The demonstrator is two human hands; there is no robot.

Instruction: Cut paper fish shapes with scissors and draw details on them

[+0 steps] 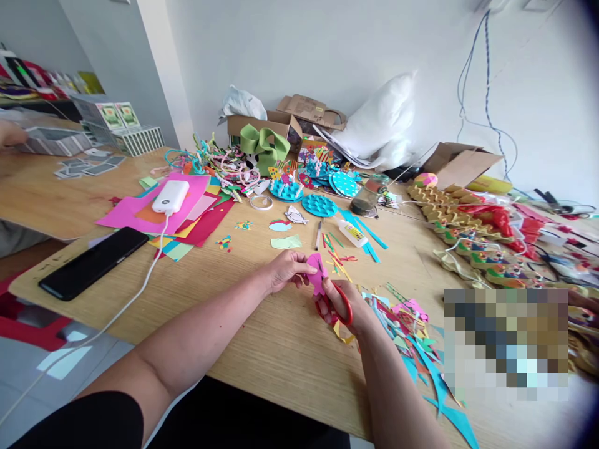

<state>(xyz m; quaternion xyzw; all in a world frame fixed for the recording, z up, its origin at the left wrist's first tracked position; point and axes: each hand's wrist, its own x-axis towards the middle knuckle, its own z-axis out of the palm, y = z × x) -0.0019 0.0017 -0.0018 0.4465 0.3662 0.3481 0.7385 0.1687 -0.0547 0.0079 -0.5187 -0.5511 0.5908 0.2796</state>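
My left hand (pixel 286 272) pinches a small piece of pink paper (pixel 316 264) above the front part of the table. In my right hand (pixel 345 302) is a pair of scissors with red handles (pixel 347 307), its blades lying against the pink paper. Whether the blades are fully closed is too small to tell. Just beyond my hands lie a pen (pixel 319 236), a pale green paper piece (pixel 286 241), thin coloured paper strips (pixel 337 254) and a glue bottle (pixel 352 233). Two fish-shaped paper cutouts, one blue and red (pixel 279 225) and one white (pixel 296 215), rest farther back.
Paper scraps (pixel 412 330) spread right of my right forearm. Leftward are a black phone (pixel 93 262), stacked coloured paper (pixel 126 212) and a white power bank (pixel 171 196) with its cable. Blue round crafts (pixel 319 204) and cardboard boxes (pixel 262 126) stand behind. Another person's hand (pixel 12 133) shows far left.
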